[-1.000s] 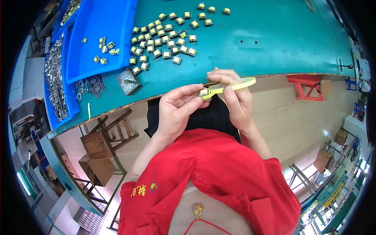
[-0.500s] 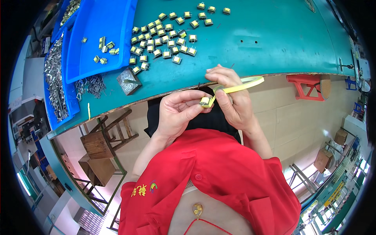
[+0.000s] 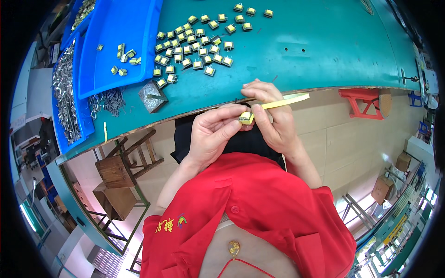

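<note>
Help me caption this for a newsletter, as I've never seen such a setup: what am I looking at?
There is no robot here, only a person's two bare hands. The view comes from a wide fisheye camera worn on the head, looking down, so straight edges bend near the rim.

The left hand pinches a small yellow-and-dark part. The right hand holds a roll of yellow tape.

On the green table lie many similar yellow-and-dark pieces, a blue tray with a few more yellow pieces, a metal block and a heap of loose metal bits.
</note>
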A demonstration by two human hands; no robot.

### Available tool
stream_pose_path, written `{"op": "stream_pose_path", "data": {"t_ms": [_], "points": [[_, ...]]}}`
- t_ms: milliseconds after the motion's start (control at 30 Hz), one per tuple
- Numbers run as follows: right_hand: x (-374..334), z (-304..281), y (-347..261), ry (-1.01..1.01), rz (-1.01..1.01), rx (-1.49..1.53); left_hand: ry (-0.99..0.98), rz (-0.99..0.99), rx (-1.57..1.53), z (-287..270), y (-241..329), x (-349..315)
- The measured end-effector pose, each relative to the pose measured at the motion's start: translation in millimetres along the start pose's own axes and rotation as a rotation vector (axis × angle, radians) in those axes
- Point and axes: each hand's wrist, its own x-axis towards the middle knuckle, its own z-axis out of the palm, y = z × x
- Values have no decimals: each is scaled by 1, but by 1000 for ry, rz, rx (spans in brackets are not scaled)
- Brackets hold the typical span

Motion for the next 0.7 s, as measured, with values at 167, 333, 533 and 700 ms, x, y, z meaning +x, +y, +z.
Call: {"op": "stream_pose_path", "data": {"t_ms": [167, 333, 533, 700], "points": [[-1, 6, 0, 26, -17, -37, 70, 8, 17, 8, -3, 5], [-2, 3, 0, 30, -24, 160, 142, -63, 8, 9, 5, 2], [-1, -3, 0, -33, -9, 110, 129, -38, 19, 2, 2, 0], [0, -2, 1, -31, -47, -16, 84, -22, -28, 0, 1, -1]]}}
